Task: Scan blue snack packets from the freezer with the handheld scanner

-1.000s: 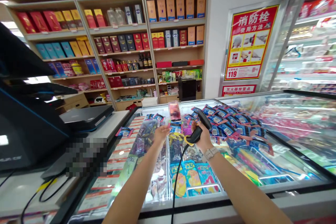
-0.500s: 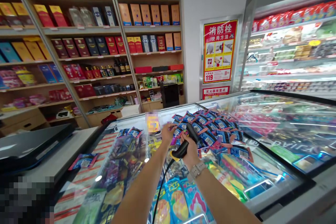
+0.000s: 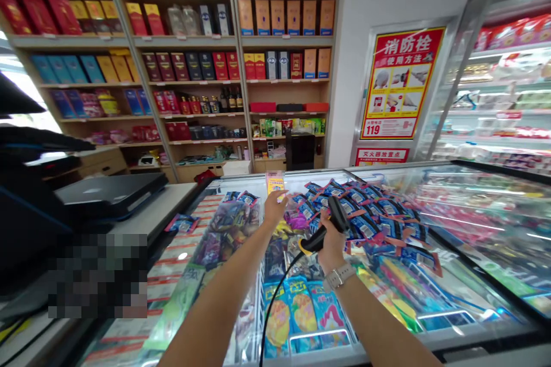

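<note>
My right hand (image 3: pixel 332 243) is wrapped round the handle of a black barcode scanner (image 3: pixel 339 215), its cord running down towards me. Under and beyond the scanner head lies a heap of small blue packets (image 3: pixel 365 226) with pink ends, on the glass top of a display freezer (image 3: pixel 224 184). My left hand (image 3: pixel 275 207) is stretched forward, fingers partly extended and apart, with nothing visible in them. Just beyond it is a phone with a yellow screen (image 3: pixel 274 182); whether the fingers touch it I cannot tell.
Blue ice-cream packs (image 3: pixel 301 312) show through the freezer glass. One separate blue packet (image 3: pixel 183 223) lies at the left, near a counter with a dark flat device (image 3: pixel 116 194). Shelves of boxes (image 3: pixel 189 67) stand behind, and a lit open fridge (image 3: pixel 508 92) is at the right.
My view has turned left. My left hand has moved away from the packets beside the scanner towards the phone. My right hand still grips the scanner.
</note>
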Available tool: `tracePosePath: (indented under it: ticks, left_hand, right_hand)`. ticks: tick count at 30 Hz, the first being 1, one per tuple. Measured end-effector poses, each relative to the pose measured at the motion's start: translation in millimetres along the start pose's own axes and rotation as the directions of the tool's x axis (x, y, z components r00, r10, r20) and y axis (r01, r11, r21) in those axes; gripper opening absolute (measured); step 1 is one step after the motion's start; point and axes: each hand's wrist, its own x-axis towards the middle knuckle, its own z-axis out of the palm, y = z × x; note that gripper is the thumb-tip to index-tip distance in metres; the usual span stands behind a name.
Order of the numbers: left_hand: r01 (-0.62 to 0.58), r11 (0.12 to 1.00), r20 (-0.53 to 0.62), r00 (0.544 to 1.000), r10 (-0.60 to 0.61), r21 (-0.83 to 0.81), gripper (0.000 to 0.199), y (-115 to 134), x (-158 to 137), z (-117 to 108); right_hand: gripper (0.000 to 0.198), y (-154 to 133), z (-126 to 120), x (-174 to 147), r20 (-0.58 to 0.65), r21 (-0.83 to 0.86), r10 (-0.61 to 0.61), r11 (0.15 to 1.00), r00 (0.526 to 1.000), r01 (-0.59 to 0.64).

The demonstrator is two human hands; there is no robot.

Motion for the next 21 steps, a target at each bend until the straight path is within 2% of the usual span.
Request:
tracePosePath:
  ticks: [2, 5, 8, 11, 13, 15, 17, 19, 21]
  left_hand:
    - [0.002, 0.992, -0.044, 0.999, 0.004, 0.125, 0.021, -13, -2, -48]
    - [0.074, 0.915, -0.108, 0.994, -0.034, 0.397, 0.027, -39, -14, -128]
    - [0.263, 0.751, -0.210, 0.963, -0.168, 0.606, 0.037, -66, -37, -198]
    - [0.424, 0.603, -0.273, 0.904, -0.329, 0.676, 0.041, -85, -64, -243]
    - [0.426, 0.580, -0.242, 0.897, -0.369, 0.695, 0.041, -90, -78, -257]
    - [0.387, 0.618, -0.206, 0.915, -0.346, 0.684, 0.038, -89, -87, -259]
    - [0.335, 0.720, -0.155, 0.939, -0.306, 0.608, 0.033, -83, -89, -249]
    - [0.304, 0.842, -0.118, 0.952, -0.282, 0.446, 0.025, -75, -88, -232]
    - [0.314, 0.910, -0.144, 0.948, -0.284, 0.273, 0.014, -67, -85, -210]
  right_hand:
    - [0.027, 7, 7, -17, 0.102, 0.032, -0.014, 0.999, 0.995, 0.011]
    - [0.026, 29, 25, -47, 0.278, 0.040, 0.130, 0.988, 0.952, -0.147]
    - [0.021, 57, 45, -81, 0.435, -0.036, 0.344, 0.930, 0.832, -0.365]
    - [0.018, 83, 60, -110, 0.499, -0.110, 0.502, 0.845, 0.706, -0.524]
    - [0.016, 95, 64, -123, 0.508, -0.136, 0.560, 0.802, 0.654, -0.582]
    - [0.014, 102, 65, -129, 0.512, -0.150, 0.585, 0.782, 0.629, -0.605]
    - [0.012, 103, 64, -130, 0.516, -0.165, 0.588, 0.782, 0.623, -0.602]
    - [0.013, 101, 62, -127, 0.511, -0.193, 0.595, 0.783, 0.620, -0.592]
    - [0.016, 96, 61, -124, 0.504, -0.237, 0.614, 0.774, 0.607, -0.586]
